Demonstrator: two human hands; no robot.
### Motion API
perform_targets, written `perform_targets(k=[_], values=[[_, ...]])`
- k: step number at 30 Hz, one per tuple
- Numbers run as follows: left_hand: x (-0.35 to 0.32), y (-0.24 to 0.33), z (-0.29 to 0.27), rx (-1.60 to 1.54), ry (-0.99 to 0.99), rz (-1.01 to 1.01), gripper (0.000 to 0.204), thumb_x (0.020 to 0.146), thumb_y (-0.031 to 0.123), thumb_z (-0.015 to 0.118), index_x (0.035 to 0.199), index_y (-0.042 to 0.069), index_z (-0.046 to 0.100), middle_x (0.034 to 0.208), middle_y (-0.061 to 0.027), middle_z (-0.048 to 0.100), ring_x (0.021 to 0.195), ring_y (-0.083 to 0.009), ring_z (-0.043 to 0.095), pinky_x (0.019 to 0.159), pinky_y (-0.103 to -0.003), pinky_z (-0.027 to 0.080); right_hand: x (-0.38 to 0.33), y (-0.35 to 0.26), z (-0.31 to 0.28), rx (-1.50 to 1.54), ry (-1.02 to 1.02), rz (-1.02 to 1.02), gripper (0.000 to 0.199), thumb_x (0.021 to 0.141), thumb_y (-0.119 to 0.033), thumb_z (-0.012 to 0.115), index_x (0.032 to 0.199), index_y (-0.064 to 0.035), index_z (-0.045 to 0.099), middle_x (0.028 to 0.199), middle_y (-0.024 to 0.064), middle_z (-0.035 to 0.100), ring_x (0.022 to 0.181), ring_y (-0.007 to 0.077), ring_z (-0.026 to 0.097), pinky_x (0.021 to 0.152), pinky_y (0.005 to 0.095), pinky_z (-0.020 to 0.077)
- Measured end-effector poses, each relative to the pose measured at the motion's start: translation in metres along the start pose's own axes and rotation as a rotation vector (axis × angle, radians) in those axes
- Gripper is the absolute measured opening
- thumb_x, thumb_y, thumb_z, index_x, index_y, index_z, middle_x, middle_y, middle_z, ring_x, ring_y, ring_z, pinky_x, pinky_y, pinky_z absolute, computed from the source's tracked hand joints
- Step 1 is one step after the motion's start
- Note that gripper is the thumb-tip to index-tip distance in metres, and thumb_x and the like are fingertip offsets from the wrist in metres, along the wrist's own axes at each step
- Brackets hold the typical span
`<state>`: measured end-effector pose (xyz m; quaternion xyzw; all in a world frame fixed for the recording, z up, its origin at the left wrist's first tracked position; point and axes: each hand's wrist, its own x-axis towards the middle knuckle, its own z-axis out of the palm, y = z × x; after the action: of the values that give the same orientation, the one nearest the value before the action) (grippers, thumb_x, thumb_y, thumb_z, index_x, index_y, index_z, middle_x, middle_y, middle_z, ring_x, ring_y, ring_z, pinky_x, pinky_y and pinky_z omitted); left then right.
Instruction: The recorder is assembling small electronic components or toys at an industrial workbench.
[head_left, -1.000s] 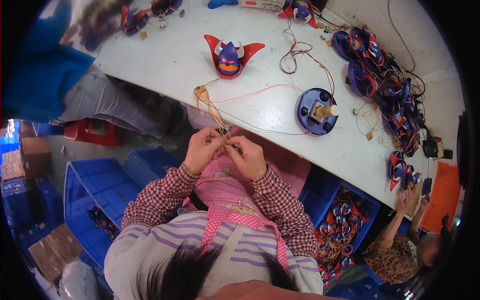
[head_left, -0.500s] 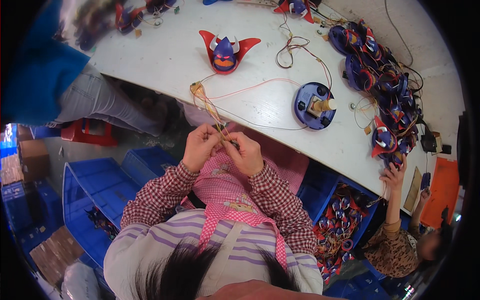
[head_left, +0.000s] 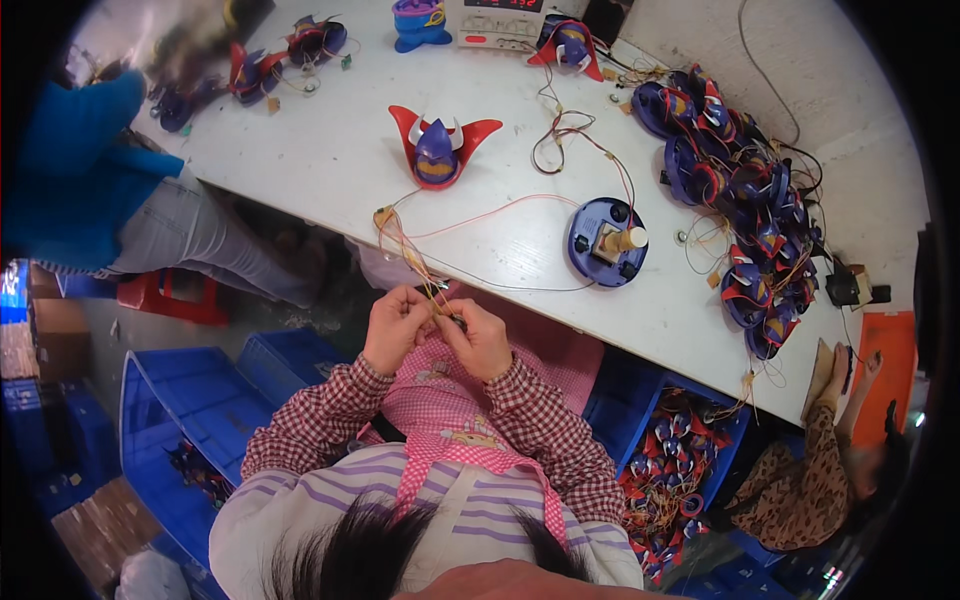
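Note:
My left hand [head_left: 397, 330] and my right hand [head_left: 475, 340] meet at the table's front edge, above my pink apron. Both are closed, thumbs against fingers, pinching the ends of thin wires [head_left: 416, 262]. A small dark piece shows at my right fingertips, too small to name. The wires run up to a small tan circuit board [head_left: 384, 216] near the edge. Beyond it stands a purple toy head [head_left: 437, 150] with white horns and a red collar, its eyes unlit. Red and dark wires link the board to a round purple base [head_left: 607, 242] lying on the right.
Many similar toy heads are heaped along the white table's [head_left: 330, 130] right side [head_left: 765, 190]. A white power supply [head_left: 498, 25] and a blue pot [head_left: 420, 25] stand at the back. Blue crates [head_left: 190, 400] flank me. One co-worker stands left [head_left: 80, 190]; another sits right [head_left: 785, 490].
The toy head's glowing red eyes have gone dark. The right co-worker's hand has left the heap. My view has shifted, bringing the power supply into sight; my hands keep their pinch.

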<state>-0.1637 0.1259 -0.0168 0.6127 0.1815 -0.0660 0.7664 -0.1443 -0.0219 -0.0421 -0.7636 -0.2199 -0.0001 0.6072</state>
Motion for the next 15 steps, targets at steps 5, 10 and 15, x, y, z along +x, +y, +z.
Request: perform_targets(k=[5,10,15], values=[[0.0,-0.001,0.001,-0.008,0.005,-0.01,0.003,0.084,0.004,0.055,0.082,0.002,0.053,0.059,-0.003,0.053,0.039,-0.0065,0.04,0.035,-0.016,0.029,-0.002,-0.001,-0.001,-0.014,-0.005,0.016,0.015,0.078,0.0,0.063,0.093,0.0,0.059,0.08,0.0093,0.063,0.06,0.0203,0.057,0.055,0.0272,0.0452],[0.0,-0.004,0.001,-0.036,0.001,-0.026,0.002,0.084,0.004,0.054,0.083,0.002,0.054,0.059,-0.0032,0.053,0.04,-0.0069,0.041,0.036,-0.016,0.03,-0.001,-0.004,-0.001,-0.008,0.019,0.023,0.015,0.078,0.0,0.063,0.093,-0.0001,0.059,0.08,0.0085,0.063,0.061,0.0187,0.056,0.055,0.0261,0.0448],[0.001,-0.012,-0.003,-0.043,0.004,-0.036,0.003,0.083,0.005,0.055,0.082,0.002,0.055,0.061,-0.0038,0.053,0.044,-0.0075,0.044,0.039,-0.017,0.032,-0.003,-0.003,0.001,-0.013,0.042,-0.001,0.014,0.079,0.001,0.062,0.093,-0.0002,0.06,0.08,0.0071,0.063,0.061,0.0149,0.055,0.056,0.0235,0.0438]])
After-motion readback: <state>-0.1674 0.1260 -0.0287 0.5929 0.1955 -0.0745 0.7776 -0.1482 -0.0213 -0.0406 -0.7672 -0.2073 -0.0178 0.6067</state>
